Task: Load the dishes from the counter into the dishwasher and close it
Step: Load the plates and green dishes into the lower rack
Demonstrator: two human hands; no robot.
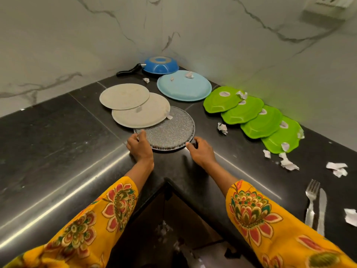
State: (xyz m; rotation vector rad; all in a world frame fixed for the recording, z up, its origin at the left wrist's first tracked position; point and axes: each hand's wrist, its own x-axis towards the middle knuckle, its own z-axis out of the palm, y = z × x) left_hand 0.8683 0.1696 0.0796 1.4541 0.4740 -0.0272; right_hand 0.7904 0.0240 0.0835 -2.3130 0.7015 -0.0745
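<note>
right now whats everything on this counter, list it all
textured glass plate: 1, clear grey, front, under a beige plate's edge
beige plates: 2, overlapping, left of centre
light blue plate: 1, upside down, near the corner
blue frying pan: 1, upside down, black handle, in the corner
green plates: 4, upside down, overlapping row along right wall
paper scraps: many, white, scattered
fork: 1, steel, right edge
knife: 1, steel, beside fork
counter: black
left hand, right hand: at the glass plate's near rim

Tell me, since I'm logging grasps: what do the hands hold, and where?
Both hands, left and right, grip the textured glass plate at opposite sides of its near rim.
</note>
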